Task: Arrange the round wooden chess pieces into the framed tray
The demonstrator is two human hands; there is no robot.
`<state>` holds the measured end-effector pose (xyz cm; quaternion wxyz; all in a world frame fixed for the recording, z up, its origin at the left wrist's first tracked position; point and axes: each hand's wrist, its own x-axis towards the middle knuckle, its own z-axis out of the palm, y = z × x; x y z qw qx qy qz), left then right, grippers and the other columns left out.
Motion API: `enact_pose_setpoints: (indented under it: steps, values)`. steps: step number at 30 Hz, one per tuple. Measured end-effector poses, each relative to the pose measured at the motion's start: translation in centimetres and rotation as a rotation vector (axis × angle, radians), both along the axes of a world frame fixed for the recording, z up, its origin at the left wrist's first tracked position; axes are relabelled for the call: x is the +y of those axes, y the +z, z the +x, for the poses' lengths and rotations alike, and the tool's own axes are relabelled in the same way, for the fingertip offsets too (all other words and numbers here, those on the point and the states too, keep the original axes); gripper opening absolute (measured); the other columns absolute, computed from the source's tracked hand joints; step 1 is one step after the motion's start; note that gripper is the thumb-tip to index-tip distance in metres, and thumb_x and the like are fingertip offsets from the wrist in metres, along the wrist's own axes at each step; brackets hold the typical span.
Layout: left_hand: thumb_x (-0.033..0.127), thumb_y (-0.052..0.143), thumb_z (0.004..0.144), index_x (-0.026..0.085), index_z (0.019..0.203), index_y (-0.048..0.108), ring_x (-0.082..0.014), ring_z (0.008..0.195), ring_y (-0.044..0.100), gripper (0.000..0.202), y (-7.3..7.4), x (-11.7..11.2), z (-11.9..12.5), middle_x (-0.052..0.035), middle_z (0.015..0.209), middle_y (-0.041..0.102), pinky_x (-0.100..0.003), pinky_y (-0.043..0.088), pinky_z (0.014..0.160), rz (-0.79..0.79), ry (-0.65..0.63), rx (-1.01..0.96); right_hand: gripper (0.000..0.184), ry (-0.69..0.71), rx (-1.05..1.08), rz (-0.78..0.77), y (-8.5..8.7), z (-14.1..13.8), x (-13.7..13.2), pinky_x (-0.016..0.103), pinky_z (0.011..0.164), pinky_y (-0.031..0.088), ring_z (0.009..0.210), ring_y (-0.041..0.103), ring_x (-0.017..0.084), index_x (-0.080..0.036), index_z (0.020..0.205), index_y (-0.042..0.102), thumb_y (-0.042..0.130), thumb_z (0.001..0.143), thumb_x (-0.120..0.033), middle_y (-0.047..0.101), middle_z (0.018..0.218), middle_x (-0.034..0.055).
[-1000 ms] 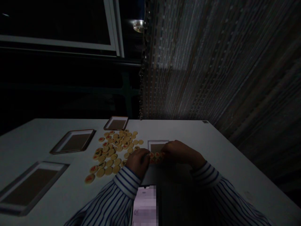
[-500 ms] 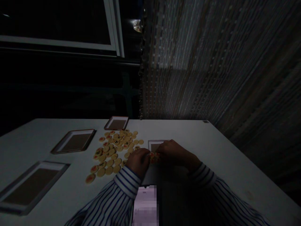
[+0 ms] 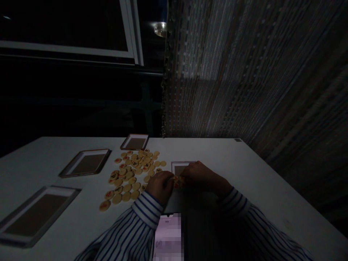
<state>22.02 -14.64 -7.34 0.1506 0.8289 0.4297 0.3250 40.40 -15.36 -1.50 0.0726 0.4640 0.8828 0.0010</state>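
On a white table (image 3: 258,170) lies a spread of several round yellow game pieces (image 3: 133,170) with red or black marks. My left hand (image 3: 160,185) and my right hand (image 3: 201,174) meet just right of the spread, fingers curled, pinching a small cluster of the same pieces (image 3: 178,180) between them. Both sleeves are blue-striped. A small tray (image 3: 181,167) sits right behind my hands, partly hidden by them.
Three shallow brown trays with pale rims lie on the table: one near left (image 3: 35,214), one mid left (image 3: 85,163), one at the back (image 3: 135,142). A dark flat object (image 3: 190,206) lies under my wrists. A beaded curtain (image 3: 244,72) hangs behind; the room is dim.
My hands have drawn closer together, bunching the row of pieces between them into a tighter cluster. The loose pieces and the trays have not moved.
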Motion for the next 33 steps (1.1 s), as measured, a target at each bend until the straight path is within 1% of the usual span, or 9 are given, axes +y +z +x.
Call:
enact_pose_setpoints:
  steps: [3,7,12,17,20,24,29,31,33]
  values:
    - [0.019,0.047,0.076,0.017,0.086,0.062,-0.0188,0.084,0.059,0.018,0.0,0.0,0.0,-0.0065,0.088,0.066,-0.035,0.048,0.078,-0.001,-0.004,-0.017,0.019,-0.022,0.005,0.02,0.5,0.0,-0.2,0.028,0.071,0.034,0.085,0.056,0.019,-0.019,0.087,0.061,0.046,0.08,-0.029,0.064,0.086,0.0068]
    - [0.019,0.047,0.077,0.017,0.087,0.062,-0.0179,0.084,0.059,0.017,0.0,0.0,0.2,-0.0057,0.087,0.066,-0.033,0.048,0.077,0.009,-0.01,-0.047,0.023,-0.08,0.058,0.109,1.3,0.0,-0.4,0.029,0.072,0.033,0.084,0.055,0.019,-0.017,0.091,0.059,0.04,0.083,-0.027,0.063,0.089,0.0078]
    - [0.02,0.047,0.078,0.017,0.085,0.062,-0.0166,0.082,0.06,0.017,0.7,-0.4,0.2,-0.005,0.085,0.066,-0.032,0.048,0.076,0.042,-0.029,-0.08,0.026,-0.157,0.104,0.162,1.7,0.0,-0.5,0.03,0.074,0.031,0.087,0.053,0.019,-0.016,0.098,0.059,0.037,0.085,-0.023,0.063,0.091,0.0089]
    - [0.019,0.049,0.077,0.015,0.085,0.063,-0.0178,0.084,0.06,0.017,1.4,-0.5,-0.1,-0.0074,0.087,0.067,-0.033,0.048,0.079,0.053,-0.021,-0.117,0.028,-0.163,0.119,0.218,1.8,-0.2,-0.7,0.03,0.074,0.03,0.087,0.053,0.019,-0.018,0.104,0.056,0.038,0.084,-0.022,0.063,0.093,0.007]
    - [0.018,0.049,0.076,0.016,0.084,0.063,-0.0176,0.084,0.06,0.016,1.6,-0.5,-0.2,-0.0068,0.087,0.067,-0.034,0.049,0.079,0.067,-0.013,-0.142,0.029,-0.171,0.106,0.204,1.9,-0.3,-0.7,0.03,0.075,0.03,0.089,0.053,0.019,-0.018,0.106,0.056,0.037,0.085,-0.022,0.062,0.095,0.0079]
    - [0.018,0.05,0.075,0.017,0.085,0.063,-0.0163,0.084,0.06,0.016,1.9,-0.6,-0.3,-0.0055,0.086,0.067,-0.031,0.049,0.079,0.069,0.003,-0.188,0.029,-0.171,0.114,0.209,2.2,-0.4,-0.9,0.03,0.076,0.03,0.09,0.052,0.019,-0.018,0.107,0.056,0.036,0.086,-0.024,0.062,0.095,0.0079]
    - [0.018,0.051,0.075,0.017,0.087,0.063,-0.0163,0.084,0.061,0.017,2.9,-0.9,-0.9,-0.0052,0.087,0.067,-0.03,0.049,0.079,0.027,-0.01,-0.184,0.03,-0.181,0.11,0.207,2.4,-0.6,-1.2,0.03,0.077,0.03,0.09,0.052,0.019,-0.017,0.107,0.056,0.035,0.087,-0.023,0.062,0.095,0.0087]
    - [0.018,0.05,0.075,0.017,0.086,0.064,-0.0165,0.085,0.061,0.017,3.6,-0.9,-1.6,-0.0056,0.087,0.067,-0.031,0.048,0.08,0.024,-0.026,-0.173,0.03,-0.183,0.117,0.208,2.4,-0.6,-1.2,0.03,0.078,0.03,0.091,0.052,0.019,-0.017,0.107,0.055,0.036,0.086,-0.023,0.062,0.096,0.0089]
    - [0.02,0.05,0.076,0.016,0.086,0.064,-0.017,0.086,0.061,0.018,4.2,-0.8,-2.5,-0.006,0.089,0.067,-0.032,0.048,0.082,0.027,-0.006,-0.169,0.029,-0.187,0.127,0.213,2.4,-0.7,-1.2,0.03,0.078,0.03,0.09,0.052,0.019,-0.017,0.107,0.055,0.036,0.085,-0.022,0.062,0.096,0.0082]
